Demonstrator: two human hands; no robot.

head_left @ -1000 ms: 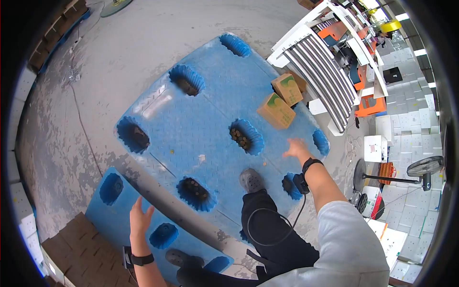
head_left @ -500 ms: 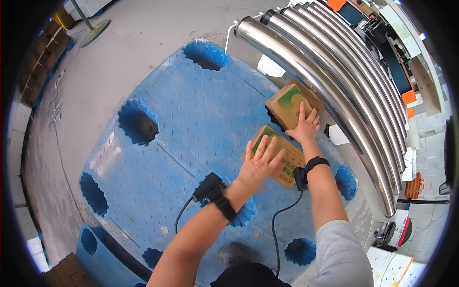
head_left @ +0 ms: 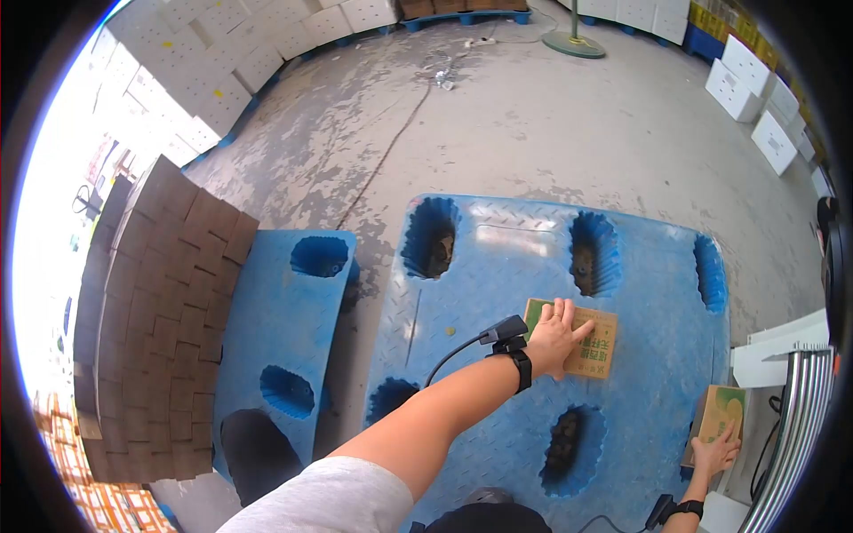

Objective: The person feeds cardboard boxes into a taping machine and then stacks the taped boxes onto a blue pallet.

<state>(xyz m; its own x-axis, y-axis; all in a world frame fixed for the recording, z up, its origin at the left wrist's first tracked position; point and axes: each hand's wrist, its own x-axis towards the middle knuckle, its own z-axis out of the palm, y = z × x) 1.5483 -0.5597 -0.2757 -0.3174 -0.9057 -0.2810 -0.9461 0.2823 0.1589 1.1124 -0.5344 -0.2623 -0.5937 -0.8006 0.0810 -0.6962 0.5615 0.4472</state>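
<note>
While the left hand [head_left: 553, 336] lies flat on the box [head_left: 593, 346], fingers spread and clasping nothing, the box rests printed face up near the middle of the pallet [head_left: 498, 266], between three of its wells. Pressure from a flat palm alone looks likely to skid on the ribbed deck. To my mind the surer way is to curl the fingers over the far edge and keep the push low and level, steering clear of the wells. The box's long axis runs across the view, dipping a little to the right, with its green end under the hand and pointing left. The right hand [head_left: 713, 455] touches a second box [head_left: 721, 413] at the pallet's right edge beside the rollers [head_left: 800, 426]. Whether it grips, I cannot tell.
</note>
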